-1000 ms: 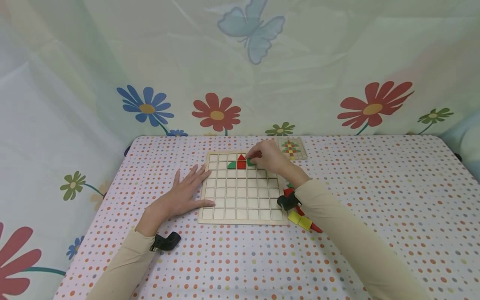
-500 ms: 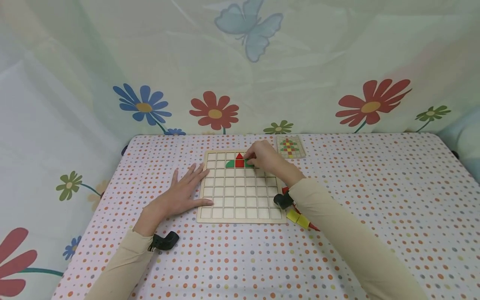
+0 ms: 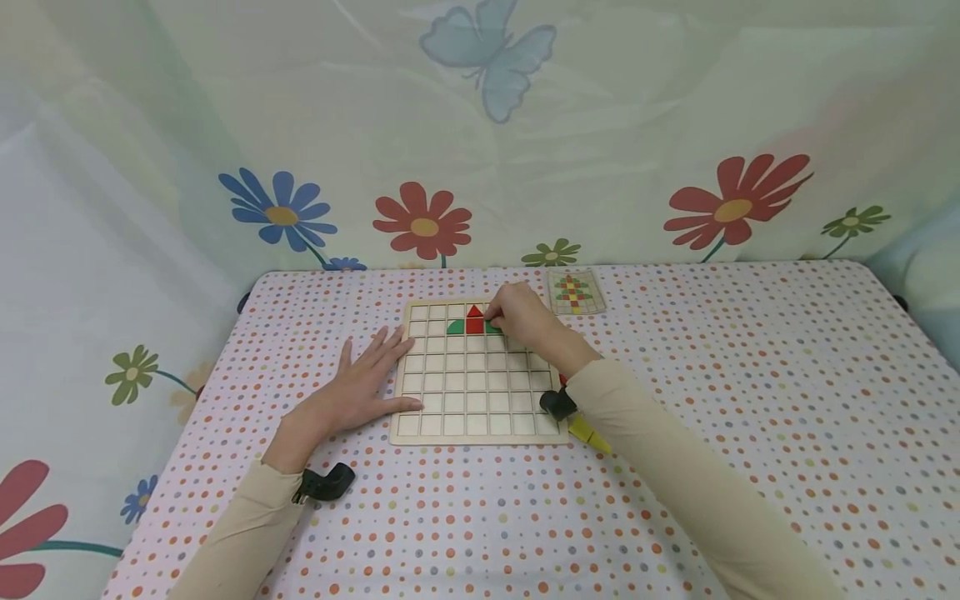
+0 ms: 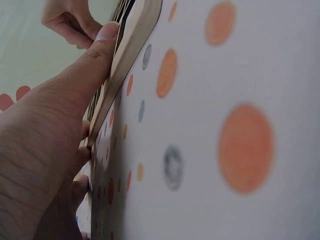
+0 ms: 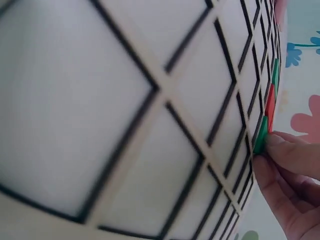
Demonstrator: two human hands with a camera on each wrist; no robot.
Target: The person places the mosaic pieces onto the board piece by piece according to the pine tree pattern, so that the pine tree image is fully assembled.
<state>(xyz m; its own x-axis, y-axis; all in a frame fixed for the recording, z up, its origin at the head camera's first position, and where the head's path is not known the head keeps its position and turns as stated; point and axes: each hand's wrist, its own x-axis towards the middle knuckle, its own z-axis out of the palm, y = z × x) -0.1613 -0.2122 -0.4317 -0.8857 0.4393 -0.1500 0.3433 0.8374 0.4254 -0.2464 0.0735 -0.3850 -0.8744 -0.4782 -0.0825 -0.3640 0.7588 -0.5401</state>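
Note:
A wooden grid board lies on the dotted table. Near its far edge, a red triangle sits above a red square, with a green curved piece in the cell to the left. In the cell to the right is another green piece, partly covered by fingers. My right hand pinches this piece between thumb and fingers, as the right wrist view shows at the green piece's edge. My left hand rests spread on the board's left edge, its thumb over the rim.
A small pattern card with a coloured tree design lies behind the board on the right. Yellow pieces and a bit of red show beside the board, partly hidden by my right forearm. A patterned curtain hangs behind the table.
The green piece under my right hand has settled into the cell beside the red square. My left hand stays on the board's edge. The whole head view has shifted slightly.

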